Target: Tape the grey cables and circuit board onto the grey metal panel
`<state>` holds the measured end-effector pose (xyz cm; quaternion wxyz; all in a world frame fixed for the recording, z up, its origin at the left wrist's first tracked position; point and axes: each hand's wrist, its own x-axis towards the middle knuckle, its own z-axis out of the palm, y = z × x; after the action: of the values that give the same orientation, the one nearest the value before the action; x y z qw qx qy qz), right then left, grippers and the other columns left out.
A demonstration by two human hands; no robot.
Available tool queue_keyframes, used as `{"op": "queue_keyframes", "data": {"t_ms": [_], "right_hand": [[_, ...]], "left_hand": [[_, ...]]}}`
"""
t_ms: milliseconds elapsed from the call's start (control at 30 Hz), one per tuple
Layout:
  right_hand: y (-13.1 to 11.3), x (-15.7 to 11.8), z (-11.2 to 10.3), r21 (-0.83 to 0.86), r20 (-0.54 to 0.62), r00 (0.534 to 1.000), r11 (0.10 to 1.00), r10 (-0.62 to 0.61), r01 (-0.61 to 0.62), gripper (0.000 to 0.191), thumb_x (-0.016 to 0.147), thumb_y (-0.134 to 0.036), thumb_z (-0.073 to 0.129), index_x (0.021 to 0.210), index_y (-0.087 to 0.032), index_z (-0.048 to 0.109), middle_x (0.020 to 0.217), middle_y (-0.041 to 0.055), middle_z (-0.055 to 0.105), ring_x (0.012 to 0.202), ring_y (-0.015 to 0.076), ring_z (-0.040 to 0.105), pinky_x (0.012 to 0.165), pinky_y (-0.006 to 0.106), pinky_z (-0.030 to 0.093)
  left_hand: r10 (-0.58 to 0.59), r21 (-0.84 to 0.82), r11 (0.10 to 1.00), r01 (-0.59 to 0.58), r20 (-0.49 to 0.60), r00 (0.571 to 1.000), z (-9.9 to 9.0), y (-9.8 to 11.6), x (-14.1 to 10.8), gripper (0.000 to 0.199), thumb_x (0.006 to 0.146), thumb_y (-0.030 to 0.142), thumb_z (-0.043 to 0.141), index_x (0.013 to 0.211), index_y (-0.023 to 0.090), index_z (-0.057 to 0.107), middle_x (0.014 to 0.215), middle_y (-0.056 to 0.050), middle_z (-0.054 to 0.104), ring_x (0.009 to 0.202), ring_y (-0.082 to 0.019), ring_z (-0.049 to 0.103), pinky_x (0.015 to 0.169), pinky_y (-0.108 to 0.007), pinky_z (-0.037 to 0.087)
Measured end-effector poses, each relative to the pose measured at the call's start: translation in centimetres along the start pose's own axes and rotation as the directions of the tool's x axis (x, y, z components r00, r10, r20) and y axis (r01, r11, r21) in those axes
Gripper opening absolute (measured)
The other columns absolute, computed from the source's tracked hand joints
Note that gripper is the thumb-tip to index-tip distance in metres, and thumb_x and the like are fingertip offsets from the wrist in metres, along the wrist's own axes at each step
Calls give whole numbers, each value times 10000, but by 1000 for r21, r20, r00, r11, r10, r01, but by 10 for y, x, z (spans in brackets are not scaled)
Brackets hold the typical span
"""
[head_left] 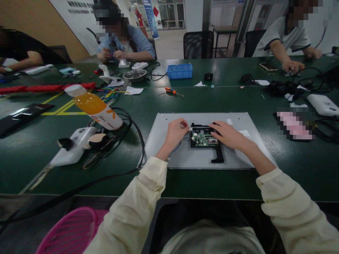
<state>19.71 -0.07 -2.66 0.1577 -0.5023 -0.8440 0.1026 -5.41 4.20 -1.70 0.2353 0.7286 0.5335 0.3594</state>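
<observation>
A black frame (219, 153) with a green circuit board (202, 139) in it lies on a grey-white panel (156, 141). My left hand (177, 132) is at the frame's left edge, thumb and fingertips pinched together around the end of a thin cable or its white plug, too small to make out fully. From there the grey cable (178, 145) runs down across the panel. My right hand (229, 135) rests on the frame's upper right part, its fingers apart and bent over the edge. Small white paper pieces (229, 121) lie behind it on the panel.
An orange drink bottle (96, 107), a white power strip (75, 146) and black cables (135, 123) are at the left. Beyond the panel are a screwdriver (171, 91) and a blue basket (179, 71). A pink phone (293, 125) lies right. Several people sit around the table.
</observation>
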Motion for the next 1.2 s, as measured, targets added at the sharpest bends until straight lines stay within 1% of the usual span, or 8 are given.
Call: {"op": "queue_keyframes", "data": {"t_ms": [133, 433, 633, 767, 867, 967, 1100, 1200], "right_hand": [[0, 1, 1, -7, -9, 1000, 1000, -12, 12, 464, 961, -393, 362, 1357, -194, 502, 1346, 150, 522, 1254, 308, 483, 1041, 512, 410], [1, 1, 2, 3, -19, 1000, 1000, -22, 22, 458, 961, -391, 357, 1360, -217, 498, 1346, 141, 524, 1253, 308, 483, 1034, 519, 413], [-1, 0, 1, -13, -6, 1000, 1000, -12, 12, 482, 967, -396, 339, 1362, -169, 495, 1347, 165, 512, 1252, 313, 479, 1031, 507, 417], [-1, 1, 1, -4, -7, 1000, 1000, -12, 12, 466, 965, -392, 349, 1362, -195, 493, 1341, 147, 516, 1239, 299, 493, 1033, 496, 420], [-1, 0, 1, -12, -10, 1000, 1000, -16, 16, 470, 968, -391, 341, 1361, -185, 494, 1346, 154, 513, 1256, 304, 479, 1038, 495, 416], [-1, 0, 1, -27, -4, 1000, 1000, -12, 12, 482, 972, -390, 333, 1368, -163, 488, 1350, 164, 509, 1255, 304, 479, 1048, 486, 407], [-1, 1, 1, -32, 2, 1000, 999, -13, 13, 479, 970, -377, 346, 1366, -148, 491, 1350, 170, 511, 1253, 302, 480, 1052, 476, 402], [-1, 1, 2, -38, 0, 1000, 999, -14, 14, 479, 971, -375, 346, 1363, -141, 493, 1346, 170, 515, 1250, 299, 479, 1056, 471, 397]], "left_hand": [[27, 50, 998, -29, 23, 999, 3, 1, -2, 42, 718, 167, 644, 693, 186, 616, 695, 1, 654, 693, -163, 618, 692, -281, 488], [69, 163, 984, -73, 32, 997, 5, 3, -3, 74, 738, 150, 654, 706, 198, 608, 706, -12, 634, 685, -174, 577, 695, -311, 455], [89, 174, 980, -91, 21, 996, 5, 3, -3, 101, 738, 108, 628, 717, 196, 582, 721, -8, 613, 681, -168, 563, 673, -298, 442], [111, 154, 982, -112, 20, 994, 5, 1, -2, 72, 788, 120, 576, 778, 192, 575, 789, -12, 625, 692, -152, 574, 684, -284, 457], [133, 147, 980, -135, 23, 991, 4, 2, -1, 56, 822, 137, 541, 830, 187, 566, 846, -23, 626, 726, -148, 581, 708, -280, 465], [157, 160, 974, -163, 50, 986, 3, 4, -2, 39, 847, 184, 542, 811, 188, 557, 804, -19, 609, 736, -155, 572, 712, -281, 455], [175, 201, 959, -198, 126, 976, 3, 8, -5, 174, 857, 304, 580, 728, 193, 542, 724, -11, 579, 691, -168, 543, 658, -291, 424], [182, 230, 948, -220, 177, 967, 4, 8, -6, 197, 853, 295, 579, 691, 194, 532, 701, -10, 563, 671, -171, 529, 637, -293, 405]]}}
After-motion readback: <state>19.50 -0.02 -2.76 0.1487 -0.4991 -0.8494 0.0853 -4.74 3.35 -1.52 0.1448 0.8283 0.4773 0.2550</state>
